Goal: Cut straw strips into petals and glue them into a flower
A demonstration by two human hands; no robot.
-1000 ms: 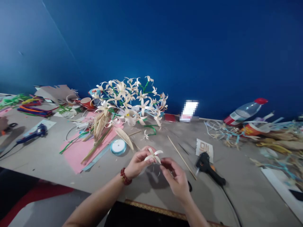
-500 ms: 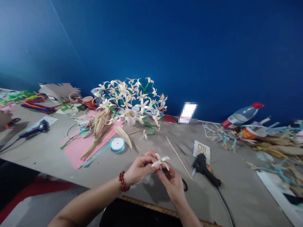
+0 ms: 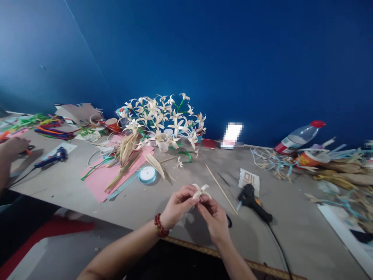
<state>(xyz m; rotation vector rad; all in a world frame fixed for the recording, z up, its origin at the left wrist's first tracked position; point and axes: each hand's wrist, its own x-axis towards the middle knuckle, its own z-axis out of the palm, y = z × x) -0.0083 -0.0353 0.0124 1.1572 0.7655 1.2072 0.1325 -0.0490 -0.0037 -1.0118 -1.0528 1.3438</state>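
Between my two hands, over the near part of the table, is a small cream craft flower [image 3: 201,191] with curled petals. My left hand [image 3: 181,202], with a red bead bracelet at the wrist, pinches it from the left. My right hand [image 3: 214,217] grips its underside from the right, fingertips against those of the left. What lies under the petals is hidden by my fingers. A thin wooden stick [image 3: 221,188] and a black glue gun [image 3: 253,203] lie to the right of my hands.
A bunch of similar flowers [image 3: 157,116] stands at the back. A ribbon spool [image 3: 147,175] and pink paper [image 3: 99,179] lie left. Another person's hand [image 3: 13,153] is at the far left by a blue glue gun [image 3: 54,157]. A bottle [image 3: 300,138] leans at the right.
The view has shifted slightly. Both my hands keep hold of the flower, which looks much the same. More of the other person's hand now shows at the left.
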